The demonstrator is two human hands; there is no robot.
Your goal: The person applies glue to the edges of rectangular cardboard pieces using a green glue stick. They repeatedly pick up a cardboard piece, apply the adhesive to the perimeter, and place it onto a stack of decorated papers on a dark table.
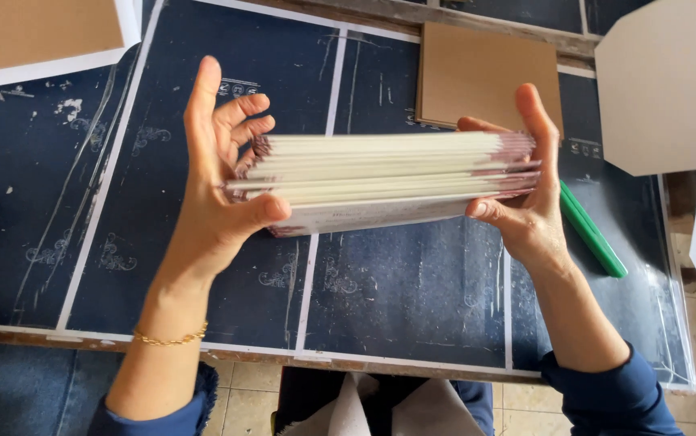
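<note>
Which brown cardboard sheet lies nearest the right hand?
The brown sheet at top centre, just behind the right hand; the other brown sheet sits at far top left.

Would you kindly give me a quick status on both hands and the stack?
Left hand and right hand clamp the stack of folded cards by its ends, above the dark table. Green pen lies beside the right hand.

2 hands (218, 186) (525, 194) squeeze card stack (388, 173) (edges up).

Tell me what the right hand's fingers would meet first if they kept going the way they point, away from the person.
Probably the brown cardboard sheet on the dark blue table. The right hand, clamping the stack of folded sheets with the left hand, sits higher, so its fingers may pass above it.
</note>
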